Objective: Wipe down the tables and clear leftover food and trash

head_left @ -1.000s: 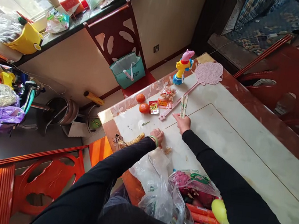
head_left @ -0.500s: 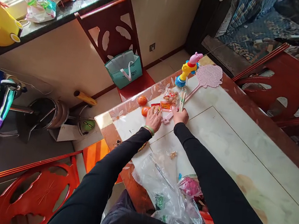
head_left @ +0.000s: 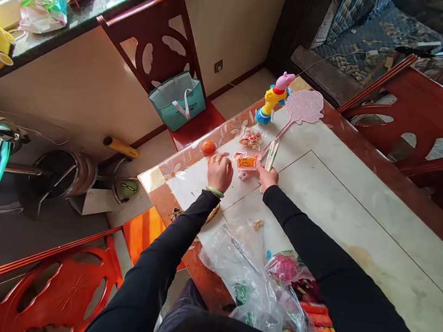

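Observation:
My right hand (head_left: 268, 179) is closed round a small bundle of slim white sticks with green print (head_left: 272, 154), held upright. By its thumb is an orange-red packet (head_left: 247, 162) on a pink wrapper; I cannot tell whether the thumb pinches it. My left hand (head_left: 219, 172), a pale green bangle at its wrist, has curled fingers, and what they hold, if anything, is hidden. A small red and white packet (head_left: 239, 156) is near its fingertips. Beyond that hand lies a round orange-red fruit (head_left: 208, 148). A clear bag of snacks (head_left: 251, 137) sits behind the packets.
A pink fly swatter (head_left: 304, 107) and a yellow toy with a pink pig head (head_left: 274, 97) are at the table's far corner. Nearer me, a clear plastic bag (head_left: 234, 250) lies over colourful packages. A teal gift bag (head_left: 179, 102) stands on a chair.
My left hand has drawn back slightly left, off the packets. The second round fruit beside it is now mostly hidden. My right hand still holds the sticks, moved slightly.

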`<move>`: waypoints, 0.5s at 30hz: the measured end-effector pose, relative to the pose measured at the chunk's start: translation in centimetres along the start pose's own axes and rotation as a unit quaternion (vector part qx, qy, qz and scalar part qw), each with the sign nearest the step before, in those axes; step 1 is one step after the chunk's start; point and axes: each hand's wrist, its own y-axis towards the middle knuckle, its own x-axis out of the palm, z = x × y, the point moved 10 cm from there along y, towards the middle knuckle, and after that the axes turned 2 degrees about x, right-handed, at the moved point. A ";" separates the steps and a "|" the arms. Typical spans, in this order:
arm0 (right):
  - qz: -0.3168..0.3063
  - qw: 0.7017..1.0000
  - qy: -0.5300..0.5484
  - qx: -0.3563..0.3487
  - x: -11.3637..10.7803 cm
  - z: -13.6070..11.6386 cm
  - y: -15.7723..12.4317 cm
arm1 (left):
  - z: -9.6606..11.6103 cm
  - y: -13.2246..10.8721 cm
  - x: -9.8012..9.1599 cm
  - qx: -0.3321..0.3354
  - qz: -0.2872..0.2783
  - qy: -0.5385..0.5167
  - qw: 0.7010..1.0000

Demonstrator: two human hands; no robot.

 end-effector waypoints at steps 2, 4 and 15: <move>-0.031 0.998 0.026 0.041 -2.0 1.1 -1.8 | 1.4 -2.2 -0.8 0.026 0.006 -0.018 0.999; -0.084 0.991 0.067 0.085 -4.0 2.2 -4.2 | 3.2 -4.7 -0.8 0.066 -0.011 -0.032 0.997; -0.131 0.968 0.198 0.084 -14.5 4.5 -16.9 | 12.2 -14.9 -2.4 0.245 -0.061 -0.228 0.940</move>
